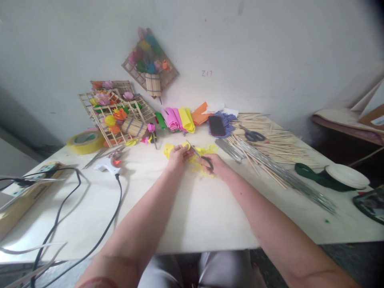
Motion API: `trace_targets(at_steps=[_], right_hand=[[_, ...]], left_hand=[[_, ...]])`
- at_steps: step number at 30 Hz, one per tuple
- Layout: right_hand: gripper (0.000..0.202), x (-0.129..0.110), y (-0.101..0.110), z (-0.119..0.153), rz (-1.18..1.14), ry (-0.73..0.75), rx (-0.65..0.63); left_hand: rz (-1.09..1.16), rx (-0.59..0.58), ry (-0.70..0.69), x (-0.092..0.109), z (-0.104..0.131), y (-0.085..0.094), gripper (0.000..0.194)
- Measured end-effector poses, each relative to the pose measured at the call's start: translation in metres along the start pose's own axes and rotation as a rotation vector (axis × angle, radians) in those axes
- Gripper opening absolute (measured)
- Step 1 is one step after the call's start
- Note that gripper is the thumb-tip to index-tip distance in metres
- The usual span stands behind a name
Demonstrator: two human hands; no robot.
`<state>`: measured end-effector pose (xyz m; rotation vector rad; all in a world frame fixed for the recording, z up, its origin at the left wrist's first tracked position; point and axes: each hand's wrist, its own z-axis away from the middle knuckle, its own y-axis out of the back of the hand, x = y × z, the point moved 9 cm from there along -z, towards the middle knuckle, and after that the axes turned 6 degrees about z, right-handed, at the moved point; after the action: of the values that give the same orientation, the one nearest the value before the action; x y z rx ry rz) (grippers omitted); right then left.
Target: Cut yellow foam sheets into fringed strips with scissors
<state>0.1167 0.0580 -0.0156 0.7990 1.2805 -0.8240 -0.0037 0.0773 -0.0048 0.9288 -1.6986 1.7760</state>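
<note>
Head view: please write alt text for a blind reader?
Bare left hand holding a small yellow piece near dark-handled metal scissors in the right hand, over yellow scraps on a white table. Colourful flowers on wooden lattice frames appear behind.

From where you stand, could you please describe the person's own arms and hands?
The left hand and right hand are ungloved. No sleeves cover the visible left forearm or right forearm. The right one bears a small dark spot; the left has a reddish curved mark at the bottom edge, its nature unclear.
</note>
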Motion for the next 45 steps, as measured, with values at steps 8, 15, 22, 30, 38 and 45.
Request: trace_targets(at_steps=[8, 15, 22, 30, 38, 45], right_hand=[[0.027, 0.0047, 0.0012, -0.0017, 0.007, -0.014, -0.022], [0.03, 0.0021, 0.0008, 0.0003, 0.028, -0.014, -0.008], [0.033, -0.0004, 0.0033, 0.0021, 0.054, -0.015, -0.007], [0.034, -0.0009, 0.0048, 0.0034, 0.028, -0.023, 0.0], [0.031, 0.0019, 0.006, 0.002, -0.01, -0.03, -0.005], [0.029, -0.0016, 0.0056, 0.004, -0.022, -0.016, -0.005]], left_hand=[[0.008, 0.024, 0.004, 0.0007, 0.0013, 0.0007, 0.026], [0.011, 0.058, -0.009, 0.0015, 0.0023, 0.0024, 0.026], [-0.002, 0.003, 0.038, -0.0006, -0.0001, 0.001, 0.027], [-0.035, -0.069, 0.086, -0.003, 0.0016, -0.0039, 0.023], [-0.04, -0.077, 0.105, -0.0033, 0.0025, -0.0056, 0.021], [-0.04, -0.081, 0.106, -0.0038, 0.0022, -0.0041, 0.021]])
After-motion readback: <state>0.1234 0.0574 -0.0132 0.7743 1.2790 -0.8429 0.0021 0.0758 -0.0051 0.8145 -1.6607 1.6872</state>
